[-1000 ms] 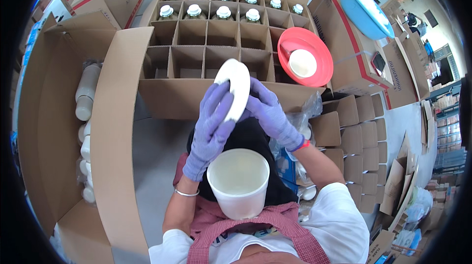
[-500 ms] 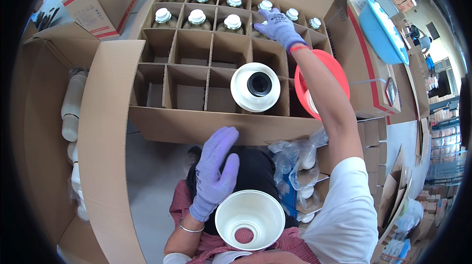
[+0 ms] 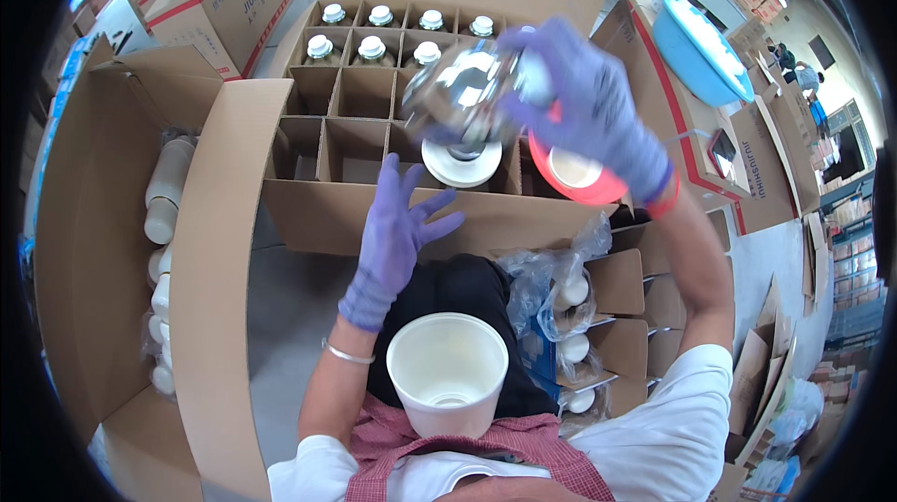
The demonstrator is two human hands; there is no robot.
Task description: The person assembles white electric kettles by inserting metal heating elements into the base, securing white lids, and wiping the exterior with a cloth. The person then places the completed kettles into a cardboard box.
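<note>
My right hand (image 3: 598,100), in a purple glove, grips a shiny silver flask liner (image 3: 458,96) by its white-capped end. The liner is tilted over the carton, blurred by motion. Below it a round white flanged piece (image 3: 462,173) sits at a front compartment, partly hidden. My left hand (image 3: 397,231), also gloved, is empty with fingers spread, just in front of the divided carton (image 3: 374,222). Several liners with white caps (image 3: 320,46) stand in the carton's back rows. A white tapered cup (image 3: 448,362) rests in my lap, its hollow side facing up.
A red bowl (image 3: 575,180) with a white piece in it sits at the carton's right. On the left, an open carton (image 3: 220,296) holds white bottle-shaped parts (image 3: 168,175). A blue basin (image 3: 701,49) stands at right. Plastic-wrapped white parts (image 3: 572,348) lie beside my legs.
My right hand has lifted a silver liner out of the carton and brought it nearer. My left hand has spread its fingers and moved slightly forward. The lap cup has tipped more upright.
</note>
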